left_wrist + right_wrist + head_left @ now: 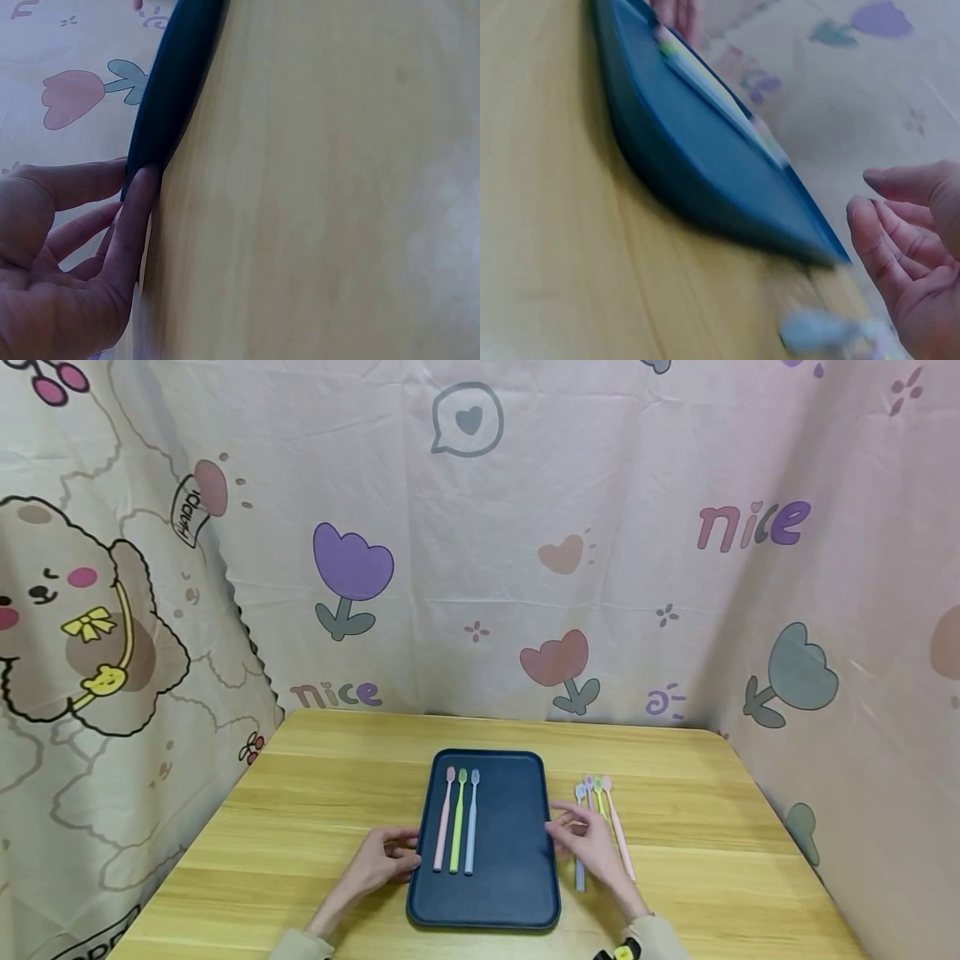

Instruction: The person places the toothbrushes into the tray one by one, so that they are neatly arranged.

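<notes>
A dark blue rectangular tray [517, 835] lies on the table, bearing a pink toothbrush [443, 827], a green toothbrush [458, 827] and a light blue toothbrush [471, 831] side by side in its left half. At the tray's left edge, my left hand [382, 858] holds the rim; the left wrist view shows thumb and fingers [139, 217] against it. Off the right edge hovers my right hand [592, 843], fingers loosely bent, nothing between them. Beneath and beside it lie more toothbrushes [618, 835] on the table, partly hidden by the hand.
The light wooden table [322, 777] extends around the tray on all sides. A patterned cloth [465, 527] hangs behind it and along both sides. In the right wrist view, blurred toothbrush heads [817, 330] appear near the tray's corner.
</notes>
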Demonstrator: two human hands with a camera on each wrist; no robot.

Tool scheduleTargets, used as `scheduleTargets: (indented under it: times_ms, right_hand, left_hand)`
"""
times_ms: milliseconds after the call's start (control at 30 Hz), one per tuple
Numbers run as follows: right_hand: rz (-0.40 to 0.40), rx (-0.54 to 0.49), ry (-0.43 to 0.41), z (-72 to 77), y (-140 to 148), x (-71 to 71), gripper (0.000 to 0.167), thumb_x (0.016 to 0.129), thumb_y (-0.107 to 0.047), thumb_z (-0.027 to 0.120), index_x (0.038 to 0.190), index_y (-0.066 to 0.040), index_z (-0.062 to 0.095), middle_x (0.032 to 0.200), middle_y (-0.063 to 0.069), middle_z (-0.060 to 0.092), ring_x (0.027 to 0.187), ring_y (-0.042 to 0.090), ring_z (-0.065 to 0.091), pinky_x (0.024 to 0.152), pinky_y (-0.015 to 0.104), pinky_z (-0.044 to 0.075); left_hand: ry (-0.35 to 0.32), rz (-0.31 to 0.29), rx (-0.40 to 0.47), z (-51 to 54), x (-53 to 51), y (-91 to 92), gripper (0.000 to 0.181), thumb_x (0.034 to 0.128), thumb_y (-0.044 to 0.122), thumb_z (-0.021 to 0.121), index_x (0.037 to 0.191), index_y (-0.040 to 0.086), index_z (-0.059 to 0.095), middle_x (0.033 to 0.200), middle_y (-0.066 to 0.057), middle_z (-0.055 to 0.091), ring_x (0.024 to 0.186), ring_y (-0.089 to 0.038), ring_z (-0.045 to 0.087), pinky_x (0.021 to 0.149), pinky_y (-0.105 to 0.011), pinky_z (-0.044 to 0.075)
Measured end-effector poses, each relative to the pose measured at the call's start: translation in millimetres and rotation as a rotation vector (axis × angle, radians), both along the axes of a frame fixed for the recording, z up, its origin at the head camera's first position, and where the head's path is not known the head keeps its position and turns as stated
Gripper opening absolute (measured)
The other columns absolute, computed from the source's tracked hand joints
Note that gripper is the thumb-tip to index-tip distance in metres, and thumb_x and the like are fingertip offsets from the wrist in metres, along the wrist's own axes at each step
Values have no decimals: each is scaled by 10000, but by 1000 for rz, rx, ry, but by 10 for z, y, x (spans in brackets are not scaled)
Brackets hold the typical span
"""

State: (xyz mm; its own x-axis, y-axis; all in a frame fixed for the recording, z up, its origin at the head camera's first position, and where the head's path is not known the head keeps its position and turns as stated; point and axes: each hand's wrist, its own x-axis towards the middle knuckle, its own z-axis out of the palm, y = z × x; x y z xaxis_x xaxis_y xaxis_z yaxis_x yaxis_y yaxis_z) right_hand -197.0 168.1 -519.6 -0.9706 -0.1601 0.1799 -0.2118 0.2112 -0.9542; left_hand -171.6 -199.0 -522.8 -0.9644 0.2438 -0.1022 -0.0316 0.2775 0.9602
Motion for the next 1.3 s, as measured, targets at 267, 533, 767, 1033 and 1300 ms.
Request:
scheduleTargets:
  times_ms: [267,533,767,1033,1300]
  right_hand:
    - [-277,-47,27,-36,524,30,367,892,1,717,1220,135,623,795,43,685,557,59,585,463,244,513]
    - [-460,6,111,-151,861,12,301,883,29,716,1162,126,661,756,-109,674,622,18,630,535,164,525]
    - [-499,48,103,-216,939,-8,315,852,48,738,1153,119,677,751,-117,653,614,-29,591,550,118,499]
    - [-438,120,59,-3,862,96,345,852,47,737,1172,147,655,771,96,668,611,-3,582,566,138,496]
    - [-425,172,35,-313,978,-68,385,862,-81,779,1201,68,675,760,-15,643,603,-19,536,565,152,479]
  left_hand:
    - [-5,-12,15,23,9,-4,504,872,-20,716,1316,-177,536,1145,-307,664,887,-215,715,663,-357,641]
    - [-3,-14,21,24,20,-8,521,867,-14,725,1319,-183,530,1146,-303,662,892,-219,715,667,-359,642]
    - [-4,-4,14,12,14,-3,518,867,-24,720,1321,-182,528,1150,-311,659,893,-226,717,666,-361,643]
    - [-9,1,0,-14,1,-1,515,881,-21,708,1332,-183,518,1167,-328,653,899,-232,719,677,-382,645]
    - [-5,-12,15,10,6,-8,523,880,-10,713,1330,-190,514,1160,-324,658,898,-232,720,674,-371,644]
